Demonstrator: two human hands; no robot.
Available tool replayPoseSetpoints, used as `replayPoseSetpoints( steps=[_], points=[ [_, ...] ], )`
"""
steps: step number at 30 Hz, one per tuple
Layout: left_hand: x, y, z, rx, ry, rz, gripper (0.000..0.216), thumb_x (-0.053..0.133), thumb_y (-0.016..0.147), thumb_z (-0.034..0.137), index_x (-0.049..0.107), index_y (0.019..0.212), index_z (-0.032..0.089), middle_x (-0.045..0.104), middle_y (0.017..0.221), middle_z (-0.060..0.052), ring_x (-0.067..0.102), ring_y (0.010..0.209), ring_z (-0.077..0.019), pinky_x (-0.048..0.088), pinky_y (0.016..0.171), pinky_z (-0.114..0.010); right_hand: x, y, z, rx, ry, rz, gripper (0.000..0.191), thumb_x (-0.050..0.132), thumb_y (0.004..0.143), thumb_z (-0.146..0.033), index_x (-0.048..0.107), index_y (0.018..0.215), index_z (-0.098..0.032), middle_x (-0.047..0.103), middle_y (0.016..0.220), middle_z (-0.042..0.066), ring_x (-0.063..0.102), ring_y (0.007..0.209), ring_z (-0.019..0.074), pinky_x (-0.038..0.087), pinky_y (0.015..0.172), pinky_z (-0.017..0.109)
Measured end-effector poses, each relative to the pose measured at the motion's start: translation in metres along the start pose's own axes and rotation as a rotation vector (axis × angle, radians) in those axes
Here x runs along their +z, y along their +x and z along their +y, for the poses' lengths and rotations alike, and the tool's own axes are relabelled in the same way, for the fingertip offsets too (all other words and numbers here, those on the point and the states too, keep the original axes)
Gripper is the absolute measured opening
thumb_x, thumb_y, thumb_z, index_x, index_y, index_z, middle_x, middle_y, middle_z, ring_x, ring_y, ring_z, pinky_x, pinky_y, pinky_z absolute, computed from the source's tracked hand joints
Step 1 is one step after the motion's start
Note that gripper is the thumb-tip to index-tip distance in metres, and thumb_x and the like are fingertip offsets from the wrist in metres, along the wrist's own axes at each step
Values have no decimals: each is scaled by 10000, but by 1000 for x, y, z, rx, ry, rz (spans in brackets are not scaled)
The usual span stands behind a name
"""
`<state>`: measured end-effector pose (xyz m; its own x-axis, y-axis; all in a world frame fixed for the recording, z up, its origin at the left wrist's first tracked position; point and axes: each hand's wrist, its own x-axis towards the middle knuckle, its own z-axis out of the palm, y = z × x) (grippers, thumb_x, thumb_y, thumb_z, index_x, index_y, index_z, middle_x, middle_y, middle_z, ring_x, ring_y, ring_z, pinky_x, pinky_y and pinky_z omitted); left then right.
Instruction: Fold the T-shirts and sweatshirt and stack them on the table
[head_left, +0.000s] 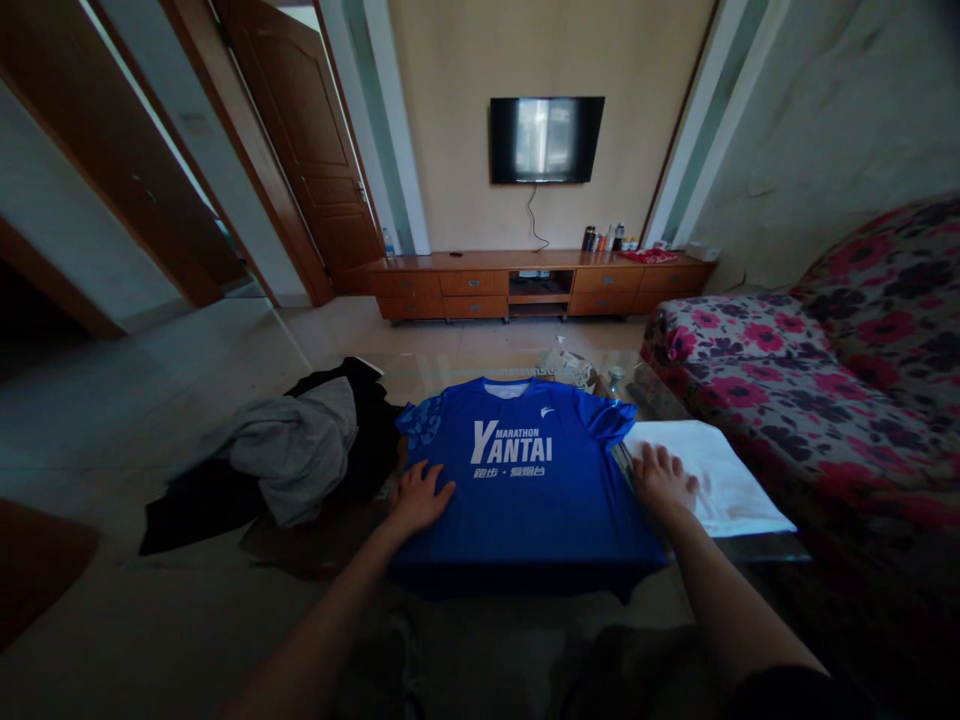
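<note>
A blue T-shirt (525, 515) with white "Marathon Yantai" lettering lies spread face up on a glass table, its hem hanging over the near edge. My left hand (420, 497) rests on the shirt's left side, fingers spread. At the shirt's right side, my right hand (666, 480) lies open with its fingers apart, over the edge of a folded white cloth (724, 485). To the left of the shirt sits a heap of clothes, with a grey garment (311, 440) on top of black clothing (202, 515).
Crumpled paper or plastic (566, 368) and a small glass object (616, 380) are at the table's far side. A flowered sofa (757, 390) stands on the right. Beyond are a wooden TV cabinet (472, 283) and a wall-mounted television (547, 140).
</note>
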<state>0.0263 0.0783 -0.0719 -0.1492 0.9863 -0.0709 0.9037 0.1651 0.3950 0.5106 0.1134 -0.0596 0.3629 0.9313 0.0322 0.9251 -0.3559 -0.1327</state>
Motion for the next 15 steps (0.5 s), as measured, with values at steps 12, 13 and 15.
replayPoseSetpoints(
  steps=[12,13,15],
  points=[
    [-25,61,-16,-253,-899,162,446,703,870,361,686,1255,137,759,1052,-135,716,851,-197,562,808,-332,11,1,-13,64,107,-40,606,345,988,-492,404,1532,-230,370,1565,183,339,1411,393,313,1043,689],
    [-25,63,-15,-252,-923,160,456,720,865,359,686,1262,136,760,1054,-136,716,848,-194,565,805,-329,13,0,-13,61,95,-45,586,349,989,-466,413,1523,-231,373,1558,181,348,1401,390,321,1035,684],
    [-25,68,-12,-253,-990,160,492,752,851,347,677,1288,136,761,1055,-138,715,841,-189,568,806,-330,15,-2,-15,62,70,-52,548,338,993,-399,425,1511,-242,373,1549,181,354,1391,387,327,1022,684]
  ],
)
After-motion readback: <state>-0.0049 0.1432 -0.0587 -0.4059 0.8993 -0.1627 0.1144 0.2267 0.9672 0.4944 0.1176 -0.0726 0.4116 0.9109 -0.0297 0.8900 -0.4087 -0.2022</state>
